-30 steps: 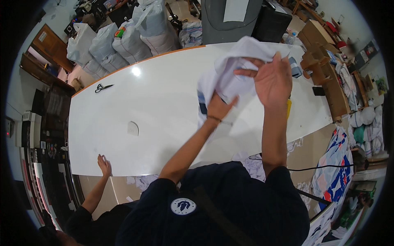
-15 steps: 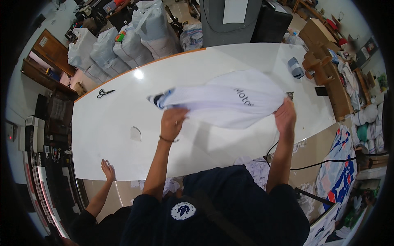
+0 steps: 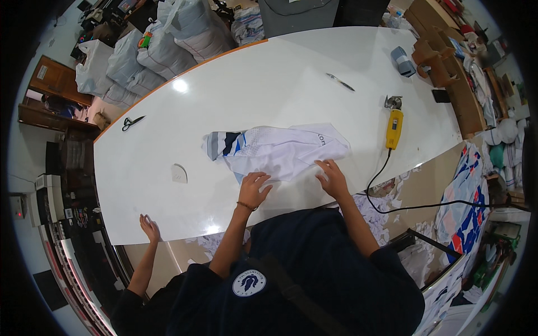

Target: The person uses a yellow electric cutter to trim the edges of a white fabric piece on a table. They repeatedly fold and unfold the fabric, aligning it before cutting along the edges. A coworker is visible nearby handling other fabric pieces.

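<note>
A white fabric piece (image 3: pixel 286 145) lies loosely folded on the white table (image 3: pixel 235 95), with a grey, black and blue printed section at its left end and dark lettering at the right. My left hand (image 3: pixel 252 190) rests at its near left edge, fingers spread and slightly bent. My right hand (image 3: pixel 332 182) is at the near right edge of the fabric, fingers curved and apart. To the right stands a yellow electric cloth cutter (image 3: pixel 394 129) with a black cord. A pen (image 3: pixel 340 82) lies beyond the fabric, and a small pale template (image 3: pixel 178 173) lies to the left.
A co-worker's hand (image 3: pixel 148 227) rests at the table's near left edge. Scissors (image 3: pixel 133 122), a grey roll (image 3: pixel 402 61) and a black phone (image 3: pixel 441 96) lie on the table. Bulging plastic sacks (image 3: pixel 154 53) line the far edge; cardboard boxes (image 3: pixel 434 53) are at right.
The fabric was held up and stretched between my hands; it now lies on the table. Both hands have loosened from it and moved down. The cutter and pen have come into view.
</note>
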A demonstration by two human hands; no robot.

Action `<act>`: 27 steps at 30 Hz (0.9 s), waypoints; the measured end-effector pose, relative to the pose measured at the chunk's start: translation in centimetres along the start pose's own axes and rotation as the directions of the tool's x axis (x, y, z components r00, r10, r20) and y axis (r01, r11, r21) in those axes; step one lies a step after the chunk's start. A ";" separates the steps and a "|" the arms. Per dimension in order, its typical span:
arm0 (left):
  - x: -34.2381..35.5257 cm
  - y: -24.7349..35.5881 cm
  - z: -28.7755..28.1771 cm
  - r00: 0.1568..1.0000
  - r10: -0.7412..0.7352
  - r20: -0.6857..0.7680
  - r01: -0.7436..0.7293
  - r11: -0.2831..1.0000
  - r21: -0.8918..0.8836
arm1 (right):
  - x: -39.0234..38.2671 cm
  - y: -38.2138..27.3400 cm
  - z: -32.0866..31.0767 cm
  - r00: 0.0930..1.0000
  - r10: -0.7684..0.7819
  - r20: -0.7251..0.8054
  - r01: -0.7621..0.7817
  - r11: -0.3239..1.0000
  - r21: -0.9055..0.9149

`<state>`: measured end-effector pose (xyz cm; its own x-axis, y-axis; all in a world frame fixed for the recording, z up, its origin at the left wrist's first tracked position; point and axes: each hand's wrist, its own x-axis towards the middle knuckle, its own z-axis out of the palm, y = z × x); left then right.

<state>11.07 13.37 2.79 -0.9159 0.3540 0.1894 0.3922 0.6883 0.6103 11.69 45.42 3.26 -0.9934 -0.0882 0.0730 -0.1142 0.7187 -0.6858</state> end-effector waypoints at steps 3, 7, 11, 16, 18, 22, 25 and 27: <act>2.1 0.3 0.5 0.996 0.068 0.057 -0.068 0.998 0.000 | 2.5 0.4 1.0 0.998 -0.047 -0.047 0.042 0.994 -0.105; 3.7 1.2 2.1 0.985 0.111 0.131 -0.109 0.994 -0.020 | 4.2 2.5 2.6 0.986 -0.154 -0.064 0.146 0.983 -0.108; 3.9 3.5 3.5 0.991 -0.026 0.134 0.018 0.998 0.067 | 4.3 -0.4 -0.3 0.992 -0.084 -0.091 0.105 0.959 0.262; 4.4 2.7 4.8 0.983 -0.182 -0.018 0.180 0.949 0.260 | 3.6 -7.4 -8.3 0.995 0.039 0.093 -0.088 0.781 0.618; 4.9 -0.3 4.0 0.986 -0.168 -0.012 0.164 0.936 0.312 | 3.6 -10.2 -11.6 0.994 -0.113 0.011 0.091 0.852 0.516; 7.9 -6.8 0.0 0.939 -0.096 -0.331 0.178 0.958 0.225 | 6.1 -12.4 -17.4 0.969 -0.157 -0.190 0.226 0.875 0.428; 11.9 -9.3 -7.6 0.885 -0.083 -0.458 0.266 0.897 0.352 | 11.4 -12.4 -20.2 0.934 -0.056 -0.352 0.185 0.921 0.343; 15.5 -10.6 -13.9 0.863 -0.118 -0.491 0.327 0.872 0.365 | 15.3 -11.0 -21.0 0.941 0.034 -0.337 0.156 0.841 0.519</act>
<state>-8.44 2.75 9.94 -0.8788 -0.0865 0.4693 0.0740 0.9468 0.3132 -2.45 50.65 27.10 -0.9412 0.1742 0.2895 -0.2463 0.2326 -0.9409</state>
